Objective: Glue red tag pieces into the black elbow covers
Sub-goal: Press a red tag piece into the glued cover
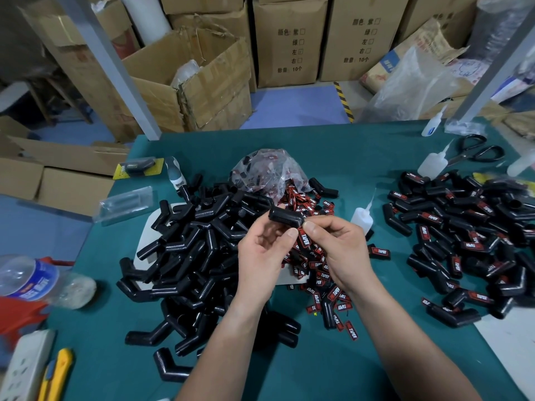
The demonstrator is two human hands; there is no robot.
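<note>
Both hands meet above the green counter (333, 157). The left hand (265, 253) and right hand (341, 250) hold one black elbow cover (285, 217) between them, fingers (335, 227) curled and thumbs pinching its bend, where a red tag (304, 241) lies on the lower limb. Below lie untagged covers (197, 256) and loose tags (315, 273). A glue bottle (362, 217) stands just right of the hands, and tagged covers (469, 235) are heaped farther right.
</note>
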